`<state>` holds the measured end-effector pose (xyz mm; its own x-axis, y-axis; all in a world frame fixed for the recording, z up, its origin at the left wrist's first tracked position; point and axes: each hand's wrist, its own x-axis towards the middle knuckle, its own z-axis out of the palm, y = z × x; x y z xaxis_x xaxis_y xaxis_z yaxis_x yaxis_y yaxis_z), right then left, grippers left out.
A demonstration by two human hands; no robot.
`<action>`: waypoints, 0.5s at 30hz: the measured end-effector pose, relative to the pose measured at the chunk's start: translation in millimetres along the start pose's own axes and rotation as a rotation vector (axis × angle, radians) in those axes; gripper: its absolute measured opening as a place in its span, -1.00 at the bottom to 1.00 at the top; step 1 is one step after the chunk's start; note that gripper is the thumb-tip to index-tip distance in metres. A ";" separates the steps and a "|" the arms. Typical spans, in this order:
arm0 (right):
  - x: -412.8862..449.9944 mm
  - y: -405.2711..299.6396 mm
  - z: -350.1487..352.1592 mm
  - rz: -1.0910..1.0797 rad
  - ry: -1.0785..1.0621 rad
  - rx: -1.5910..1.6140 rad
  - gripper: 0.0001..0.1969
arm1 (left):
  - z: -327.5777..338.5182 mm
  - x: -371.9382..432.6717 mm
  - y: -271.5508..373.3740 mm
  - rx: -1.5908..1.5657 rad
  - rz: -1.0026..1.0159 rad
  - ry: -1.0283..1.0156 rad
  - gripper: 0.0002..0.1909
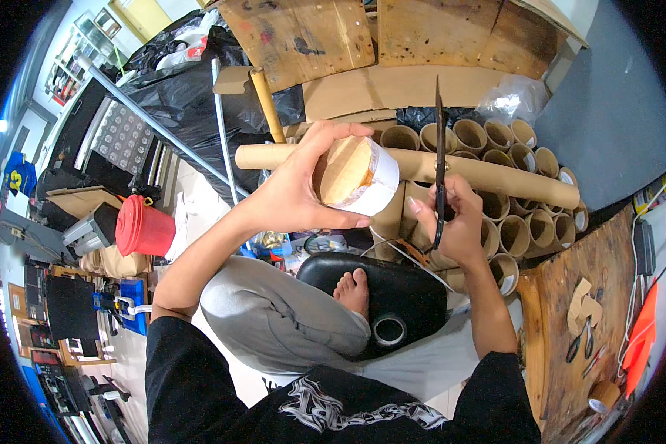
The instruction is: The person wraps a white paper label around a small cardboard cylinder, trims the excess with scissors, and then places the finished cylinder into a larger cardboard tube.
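My left hand (280, 191) grips a short round piece (384, 180) from the side, thumb below and fingers over the top. Its flat end is a cardboard disc (344, 169), and its side is white with a patch of brown tape (367, 178) at the rim. In my right hand (460, 225) is a pair of scissors (440, 139), blades pointing away from me and seen nearly edge-on. Their dark handle rests in my fingers. Behind both hands a long cardboard tube (505, 176) lies crosswise; my left hand and the round piece hide part of it.
Upright cardboard tubes (515, 236) stand packed beyond my right hand. A wooden table (566, 311) at right bears another pair of scissors (580, 347) and a tape roll (603, 397). A black padded seat (410, 288) supports my foot. A red lidded bucket (144, 225) stands left.
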<state>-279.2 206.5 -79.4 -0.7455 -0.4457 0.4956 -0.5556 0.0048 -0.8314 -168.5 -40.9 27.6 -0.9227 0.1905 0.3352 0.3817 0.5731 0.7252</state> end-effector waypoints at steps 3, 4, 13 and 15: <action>0.4 -4.1 3.3 -0.002 0.026 -0.071 -0.71 | -4.6 0.7 1.0 0.283 0.080 0.029 0.07; -1.8 -7.1 5.5 0.116 0.007 0.039 -0.72 | -4.0 1.7 0.8 0.289 0.073 0.028 0.03; -10.5 -12.9 29.7 0.419 -0.033 0.548 -0.76 | 27.9 3.6 -10.8 0.249 0.009 -0.073 0.02; -10.8 -13.0 27.8 0.345 -0.016 0.502 -0.75 | 32.5 3.9 -14.3 0.065 -0.026 -0.072 -0.10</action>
<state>-253.7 186.3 -80.9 -0.8436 -0.5072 0.1763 -0.0387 -0.2701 -0.9620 -179.3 -22.5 -1.0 -0.9346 0.2303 0.2711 0.3555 0.6286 0.6917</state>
